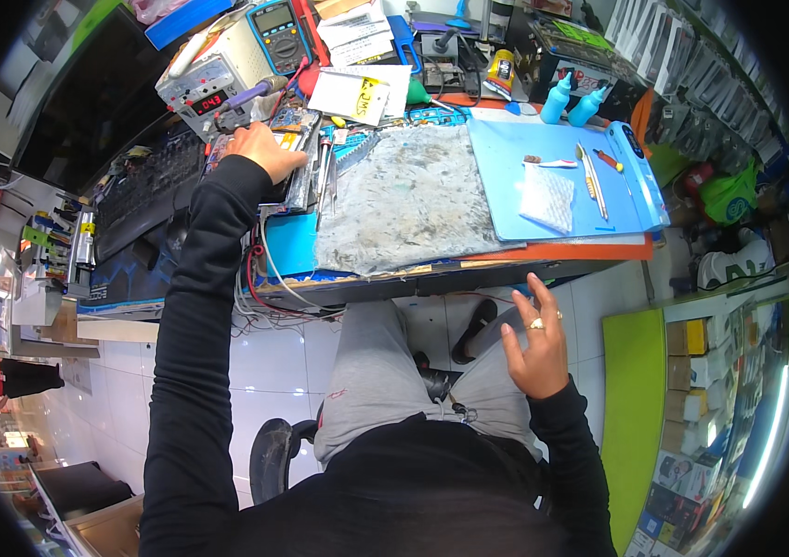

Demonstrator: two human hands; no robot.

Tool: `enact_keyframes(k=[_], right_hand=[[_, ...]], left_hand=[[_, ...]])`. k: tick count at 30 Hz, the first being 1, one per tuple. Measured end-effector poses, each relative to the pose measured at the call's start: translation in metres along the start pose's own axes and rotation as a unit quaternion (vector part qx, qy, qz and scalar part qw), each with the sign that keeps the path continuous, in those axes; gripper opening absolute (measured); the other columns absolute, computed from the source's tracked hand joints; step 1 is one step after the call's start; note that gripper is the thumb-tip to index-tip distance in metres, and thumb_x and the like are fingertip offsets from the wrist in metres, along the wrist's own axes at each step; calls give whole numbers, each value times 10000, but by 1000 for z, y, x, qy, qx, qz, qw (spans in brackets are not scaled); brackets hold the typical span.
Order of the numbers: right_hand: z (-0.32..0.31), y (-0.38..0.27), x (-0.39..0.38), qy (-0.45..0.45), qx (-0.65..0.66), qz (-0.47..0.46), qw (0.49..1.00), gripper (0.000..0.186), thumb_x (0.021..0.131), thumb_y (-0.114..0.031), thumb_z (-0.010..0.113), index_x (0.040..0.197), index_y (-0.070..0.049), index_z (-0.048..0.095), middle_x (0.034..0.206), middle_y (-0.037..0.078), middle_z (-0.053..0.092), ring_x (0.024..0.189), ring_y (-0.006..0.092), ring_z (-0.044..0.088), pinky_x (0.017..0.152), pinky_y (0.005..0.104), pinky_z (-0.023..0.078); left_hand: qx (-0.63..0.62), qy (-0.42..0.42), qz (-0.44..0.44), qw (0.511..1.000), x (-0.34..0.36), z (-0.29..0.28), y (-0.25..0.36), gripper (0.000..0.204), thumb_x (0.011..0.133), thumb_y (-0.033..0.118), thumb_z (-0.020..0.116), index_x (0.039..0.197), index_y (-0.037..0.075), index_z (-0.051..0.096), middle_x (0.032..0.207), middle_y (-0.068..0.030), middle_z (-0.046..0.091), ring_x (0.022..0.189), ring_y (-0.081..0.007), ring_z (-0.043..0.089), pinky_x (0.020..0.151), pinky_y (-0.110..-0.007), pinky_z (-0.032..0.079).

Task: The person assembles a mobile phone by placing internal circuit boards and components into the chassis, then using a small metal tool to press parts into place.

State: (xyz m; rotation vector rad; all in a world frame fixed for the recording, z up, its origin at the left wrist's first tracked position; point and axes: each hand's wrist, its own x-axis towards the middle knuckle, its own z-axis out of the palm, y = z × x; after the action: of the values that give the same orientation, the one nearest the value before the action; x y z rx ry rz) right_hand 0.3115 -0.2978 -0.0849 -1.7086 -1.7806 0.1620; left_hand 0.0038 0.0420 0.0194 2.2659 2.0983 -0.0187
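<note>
My left hand (pixel 266 153) reaches across the left of the bench, over a pile of flat electronic parts (pixel 294 139) that look like phone pieces. Its thumb points right over the pile; the other fingertips are hidden, so I cannot see whether it grips a part. My right hand (pixel 537 345), with a ring on one finger, hovers in front of the bench's near edge. Its fingers are apart and hold nothing. Between the two lies a stained grey work mat (pixel 404 200). Tweezers and thin tools (pixel 325 167) lie beside the pile.
A blue mat (pixel 506 167) on the right bears a bubble-wrap packet (pixel 546 200), a brush (pixel 557 163) and a craft knife (pixel 586 172). Two blue bottles (pixel 557 98) stand behind. A multimeter (pixel 277 39), power supply (pixel 204 88) and keyboard (pixel 148 190) occupy the left. Cables (pixel 255 278) hang off the front.
</note>
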Motion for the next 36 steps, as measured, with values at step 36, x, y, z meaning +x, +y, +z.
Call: enact_keyframes(k=[36], right_hand=[[12, -13, 7, -12, 37, 8, 999, 463, 868, -30, 687, 1315, 58, 601, 1465, 255, 506, 1289, 436, 553, 1069, 488, 462]], left_hand=[[-123, 164, 118, 972, -43, 11, -7, 755, 735, 381, 824, 1277, -77, 567, 1201, -317, 577, 1116, -468, 632, 960, -504, 545]])
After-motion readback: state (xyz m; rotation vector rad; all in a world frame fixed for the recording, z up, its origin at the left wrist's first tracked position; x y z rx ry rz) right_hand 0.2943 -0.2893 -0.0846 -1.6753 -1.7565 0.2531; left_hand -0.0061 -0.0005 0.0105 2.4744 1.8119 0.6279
